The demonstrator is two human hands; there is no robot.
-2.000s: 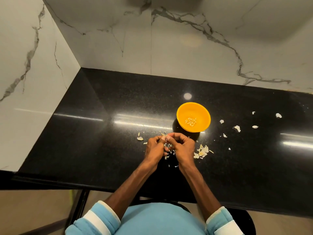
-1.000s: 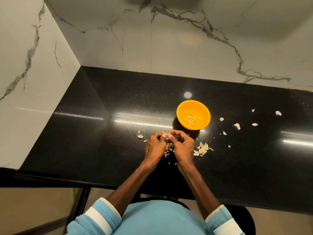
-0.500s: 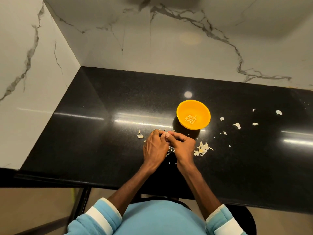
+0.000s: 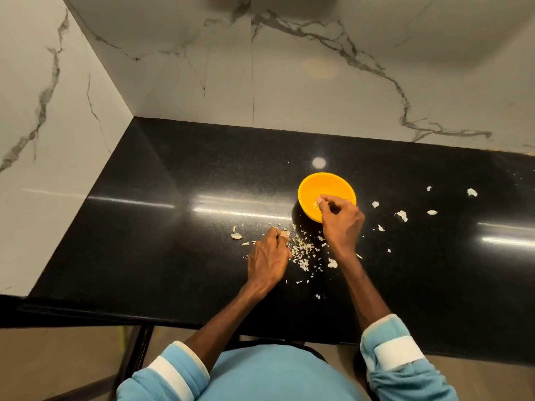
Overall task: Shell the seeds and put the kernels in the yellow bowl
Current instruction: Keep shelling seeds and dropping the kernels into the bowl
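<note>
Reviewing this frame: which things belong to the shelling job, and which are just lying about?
In the job: yellow bowl, kernels in it, right hand over the bowl, left hand at the shell pile.
Lying about: stray shell bits right of the bowl, on the black counter.

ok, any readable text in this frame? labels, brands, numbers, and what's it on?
None readable.
yellow bowl: plain, no print or mark visible.
black countertop: only light glare and shell scraps.
marble wall: grey veining, no signs.
white sleeve bands: blank, no lettering.
</note>
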